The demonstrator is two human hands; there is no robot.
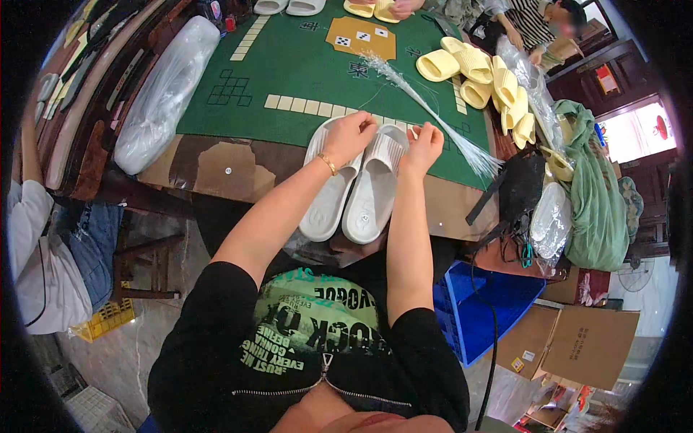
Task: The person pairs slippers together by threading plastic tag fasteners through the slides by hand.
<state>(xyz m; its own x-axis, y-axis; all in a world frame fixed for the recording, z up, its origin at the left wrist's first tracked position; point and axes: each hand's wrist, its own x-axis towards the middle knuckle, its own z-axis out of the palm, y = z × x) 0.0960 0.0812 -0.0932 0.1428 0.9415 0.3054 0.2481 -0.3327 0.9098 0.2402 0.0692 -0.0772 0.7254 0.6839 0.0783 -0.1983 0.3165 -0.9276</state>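
Note:
A pair of off-white slide slippers, the left slipper (pixel 323 209) and the right slipper (pixel 369 198), lies side by side at the table's near edge, toes pointing away from me. Over the left slipper's strap is my left hand (pixel 348 138), thumb and fingers pinched together. My right hand (pixel 424 150) is raised beside the right slipper's strap, its fingertips also pinched. Whatever is between the fingers is too small to make out. Just beyond my hands, a bundle of thin clear plastic strands (pixel 433 108) stretches diagonally over the green mat (pixel 289 133).
Several yellow slippers (pixel 476 65) are heaped at the right. A plastic-wrapped bundle (pixel 170 94) lies at the left edge. A black bag (pixel 518 184) and green cloth (pixel 595 209) are at the right; a blue crate (pixel 480 310) stands below. Other people work at the far side.

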